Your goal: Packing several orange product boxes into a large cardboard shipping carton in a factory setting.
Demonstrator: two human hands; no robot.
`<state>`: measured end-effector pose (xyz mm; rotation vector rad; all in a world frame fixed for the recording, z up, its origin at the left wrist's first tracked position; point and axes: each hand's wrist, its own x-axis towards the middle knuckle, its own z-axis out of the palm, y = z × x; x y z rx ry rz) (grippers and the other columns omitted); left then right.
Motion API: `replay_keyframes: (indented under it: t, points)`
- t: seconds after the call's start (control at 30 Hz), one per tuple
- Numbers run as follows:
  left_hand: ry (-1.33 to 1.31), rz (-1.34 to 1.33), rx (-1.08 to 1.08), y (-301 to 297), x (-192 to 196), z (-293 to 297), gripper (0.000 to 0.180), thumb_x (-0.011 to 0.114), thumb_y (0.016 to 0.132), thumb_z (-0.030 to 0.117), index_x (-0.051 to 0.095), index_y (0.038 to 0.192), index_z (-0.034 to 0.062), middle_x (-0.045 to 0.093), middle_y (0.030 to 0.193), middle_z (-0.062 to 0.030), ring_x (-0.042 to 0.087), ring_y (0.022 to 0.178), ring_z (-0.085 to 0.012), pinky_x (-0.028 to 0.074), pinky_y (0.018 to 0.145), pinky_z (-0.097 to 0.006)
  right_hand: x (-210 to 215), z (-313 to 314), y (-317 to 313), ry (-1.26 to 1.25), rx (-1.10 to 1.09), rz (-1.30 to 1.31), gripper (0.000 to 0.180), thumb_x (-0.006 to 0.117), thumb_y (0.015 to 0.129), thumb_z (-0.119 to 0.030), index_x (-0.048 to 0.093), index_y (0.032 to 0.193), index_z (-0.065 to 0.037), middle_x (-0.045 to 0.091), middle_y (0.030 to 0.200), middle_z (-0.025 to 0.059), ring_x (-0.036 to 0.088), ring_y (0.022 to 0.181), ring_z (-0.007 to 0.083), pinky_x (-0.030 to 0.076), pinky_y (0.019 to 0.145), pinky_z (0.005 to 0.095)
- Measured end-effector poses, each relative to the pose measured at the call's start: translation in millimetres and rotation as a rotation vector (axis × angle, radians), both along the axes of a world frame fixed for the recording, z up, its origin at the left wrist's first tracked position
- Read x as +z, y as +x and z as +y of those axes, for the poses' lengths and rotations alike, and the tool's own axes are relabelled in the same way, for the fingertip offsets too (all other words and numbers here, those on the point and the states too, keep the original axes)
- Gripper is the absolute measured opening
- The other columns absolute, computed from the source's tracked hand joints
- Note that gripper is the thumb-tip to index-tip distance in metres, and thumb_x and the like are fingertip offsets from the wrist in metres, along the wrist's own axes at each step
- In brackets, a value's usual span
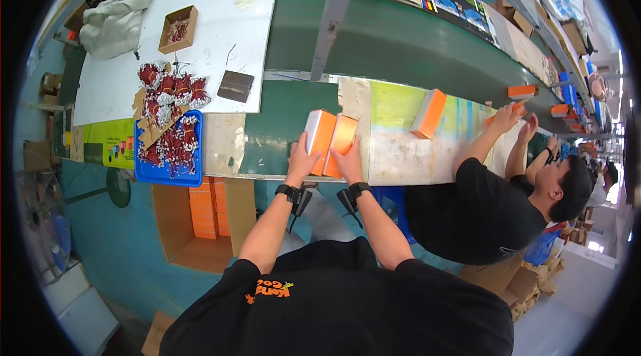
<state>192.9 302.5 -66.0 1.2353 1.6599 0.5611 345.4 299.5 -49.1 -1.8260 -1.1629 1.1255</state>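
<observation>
Two upright orange-and-white boxes stand side by side in front of me at the near edge of the bench. My left hand (302,160) is closed around the left box (322,130), its thumb along the white side. Around the right box (342,136) my right hand (349,161) is closed, with the thumb on its near face. The boxes lean close together and nearly touch at their tops. Both my wrists wear black straps with small devices. A third orange-and-white box (429,114) lies on the bench to the right.
Left stands a blue tray (138,172) of red-and-white wire bundles (190,132), with a small cardboard box (189,39) beyond. Below, an open carton (170,222) contains orange boxes (203,206). A metal post (334,16) rises ahead. A co-worker (494,202) handles boxes at right.
</observation>
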Motion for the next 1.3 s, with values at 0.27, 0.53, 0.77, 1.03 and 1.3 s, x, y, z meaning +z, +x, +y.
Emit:
replay_keyframes:
  t: [0.27,0.53,0.77,1.03,1.3]
  points:
    - [0.119,0.569,-0.038,-1,44,-1,0.073,0.074,0.069,0.026,0.039,0.131,0.0131,0.044,0.121,-0.0178,0.043,0.111,-0.0322,0.034,0.088,-0.045,10,10,-8,-0.028,-0.002,-0.305,0.087,0.074,0.067,-0.018,0.023,0.133,0.008,0.047,0.120,0.0276,0.048,0.110,0.0399,0.041,0.093,0.0405]
    - [0.436,0.654,-0.505,-17,47,-36,0.071,0.071,0.070,0.026,0.039,0.131,0.0071,0.035,0.130,-0.0232,0.037,0.116,-0.0371,0.033,0.092,-0.045,1,10,-15,-0.029,-0.039,-0.366,0.087,0.074,0.065,-0.017,0.023,0.133,0.003,0.049,0.115,0.0266,0.048,0.107,0.0413,0.041,0.092,0.0433]
    - [0.260,0.310,-0.185,-33,29,-11,0.075,0.071,0.071,0.023,0.032,0.131,0.0018,0.038,0.129,-0.0195,0.038,0.119,-0.0364,0.037,0.093,-0.046,6,13,-16,-0.006,-0.026,-0.389,0.088,0.075,0.064,-0.015,0.023,0.133,0.001,0.050,0.115,0.0256,0.049,0.107,0.0408,0.043,0.089,0.0438]
    - [0.007,0.271,-0.284,-15,36,14,0.062,0.074,0.068,0.024,0.040,0.116,0.0052,0.050,0.107,-0.0161,0.052,0.103,-0.0366,0.046,0.078,-0.047,30,19,-25,-0.276,-0.048,-0.393,0.091,0.073,0.066,-0.019,0.018,0.136,0.002,0.058,0.103,0.0278,0.058,0.093,0.0424,0.048,0.078,0.0450]
    - [0.867,0.315,-0.613,13,23,115,0.031,0.060,0.079,0.020,0.054,0.105,0.0034,0.055,0.103,-0.0109,0.050,0.103,-0.0252,0.039,0.088,-0.041,20,13,-20,-0.210,-0.099,-0.307,0.101,0.076,0.063,-0.019,0.012,0.138,0.005,0.043,0.125,0.0310,0.047,0.112,0.0420,0.042,0.092,0.0421]
